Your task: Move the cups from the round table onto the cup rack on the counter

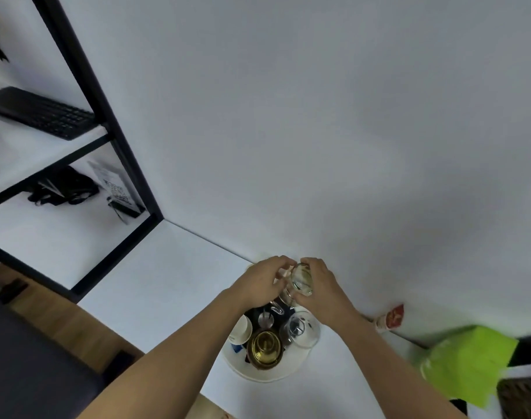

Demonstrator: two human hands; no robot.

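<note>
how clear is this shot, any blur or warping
Head view: wide-angle warping bends the black shelf frame and tilts the scene; the green box at lower right is smeared; the glass cup between both hands is hazy; lighting is soft and even.

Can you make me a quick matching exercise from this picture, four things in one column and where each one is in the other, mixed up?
Things:
1. glass cup
2. black keyboard
3. gold-coloured cup
4. green object

Places:
A. on the upper shelf at the left
B. held between both hands, left hand and right hand, above the cup rack
C. at the right edge of the counter
D. on the rack, near its front

Pairs: 1-B, 2-A, 3-D, 4-C
</note>
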